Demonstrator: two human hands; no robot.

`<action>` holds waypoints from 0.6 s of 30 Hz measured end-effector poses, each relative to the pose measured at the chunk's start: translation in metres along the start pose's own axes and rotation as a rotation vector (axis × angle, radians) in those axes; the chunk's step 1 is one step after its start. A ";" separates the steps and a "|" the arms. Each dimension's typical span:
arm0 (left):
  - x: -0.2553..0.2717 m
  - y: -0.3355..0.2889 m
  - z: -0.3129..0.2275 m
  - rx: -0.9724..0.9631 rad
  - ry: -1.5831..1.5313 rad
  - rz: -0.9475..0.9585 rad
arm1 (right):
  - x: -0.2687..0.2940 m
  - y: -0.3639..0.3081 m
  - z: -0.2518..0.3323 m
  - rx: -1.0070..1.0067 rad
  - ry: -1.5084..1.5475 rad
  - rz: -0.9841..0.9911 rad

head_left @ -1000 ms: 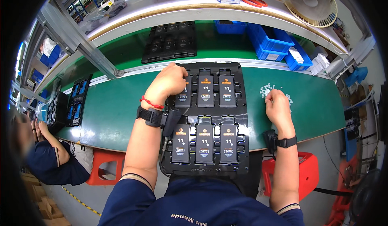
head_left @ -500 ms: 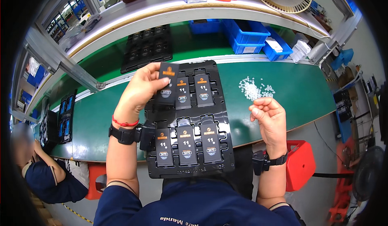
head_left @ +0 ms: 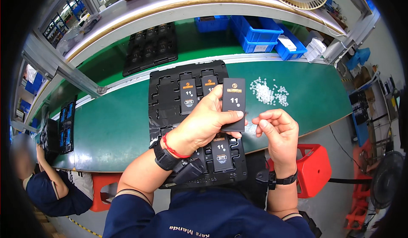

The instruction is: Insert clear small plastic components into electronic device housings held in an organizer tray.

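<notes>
My left hand grips a flat black phone battery with orange and white print, thumb across its lower front. It is raised above the right edge of a black plastic tray. Just right of the battery, my right hand is closed in a pinch; whatever lies between its fingertips is too small to make out. More batteries sit in the tray's slots, such as one in the upper row and one at the lower right. My left arm hides part of the lower row. The upper left slot holds no battery.
Small clear-white pieces lie heaped on the green table beyond my right hand. Blue bins and another black tray stand under the shelf. A red stool is at right; a person sits at far left.
My left hand has lifted the battery away from the tray's upper left and carried it right, beside my right hand. My right hand stays pinched in nearly the same place.
</notes>
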State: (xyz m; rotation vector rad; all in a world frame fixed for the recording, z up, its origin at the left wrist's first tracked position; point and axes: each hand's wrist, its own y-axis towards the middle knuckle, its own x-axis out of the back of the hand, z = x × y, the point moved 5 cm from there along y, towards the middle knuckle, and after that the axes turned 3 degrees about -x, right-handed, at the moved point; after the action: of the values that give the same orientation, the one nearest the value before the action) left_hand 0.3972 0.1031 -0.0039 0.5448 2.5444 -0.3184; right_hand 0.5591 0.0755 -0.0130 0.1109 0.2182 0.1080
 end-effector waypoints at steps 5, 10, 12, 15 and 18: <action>-0.002 0.001 0.002 -0.079 0.089 0.011 | -0.008 0.004 -0.006 0.114 0.007 -0.031; -0.001 -0.002 0.002 -0.058 0.190 -0.016 | -0.011 0.005 -0.014 -0.043 0.118 -0.026; 0.000 -0.001 0.002 -0.063 0.223 -0.015 | -0.012 0.005 -0.014 -0.054 0.129 -0.039; -0.001 -0.002 0.002 -0.081 0.258 0.006 | -0.012 0.004 -0.013 -0.069 0.119 -0.034; -0.001 -0.002 0.001 -0.112 0.280 -0.029 | -0.012 0.004 -0.014 -0.059 0.099 -0.043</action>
State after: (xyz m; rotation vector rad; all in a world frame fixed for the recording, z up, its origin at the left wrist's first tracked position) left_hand 0.3978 0.1004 -0.0042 0.5422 2.8216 -0.1138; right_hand 0.5439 0.0794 -0.0233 0.0421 0.3154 0.0768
